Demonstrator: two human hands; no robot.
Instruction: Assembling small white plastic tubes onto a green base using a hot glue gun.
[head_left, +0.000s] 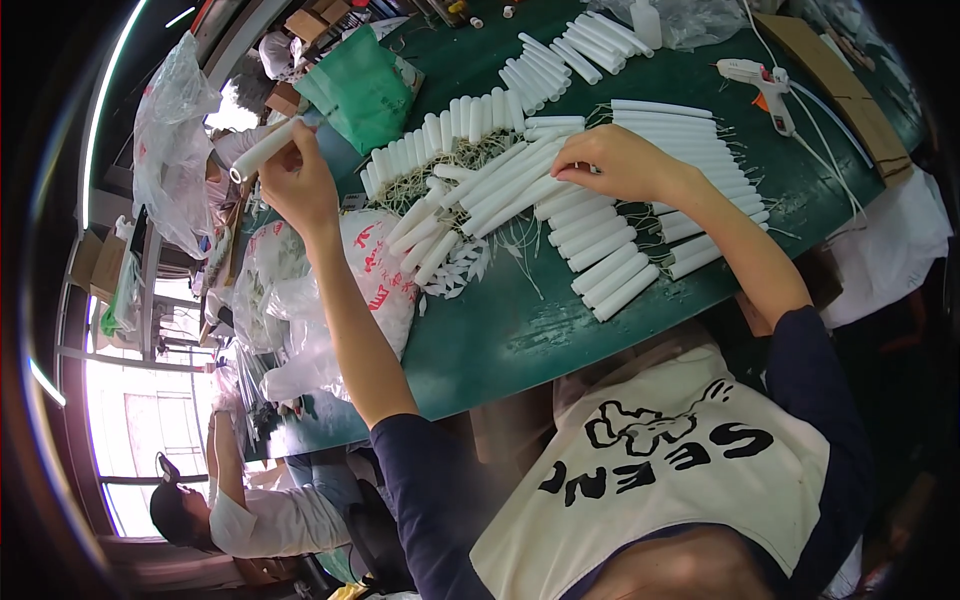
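My left hand (pixel 302 190) is raised over the table's left side, its fingers closed round a white tube (pixel 265 150) with a round opening at its near end. Over the middle of the table, my right hand (pixel 618 163) has its thumb and fingertips pinched together; what they hold, if anything, is too small to make out. Right below those fingertips lies a loose pile of white tubes (pixel 510 185). Neat rows of white tubes (pixel 668 130) with thin strings at their ends lie to the right, and a standing row (pixel 470 118) is behind the pile.
A glue gun (pixel 755 85) with a white cord lies at the far right. Plastic bags (pixel 375 275) sit left of the pile, near small white strips (pixel 460 268). A green bag (pixel 360 90) stands at the back left. Another person (pixel 270 520) sits at the table's left end.
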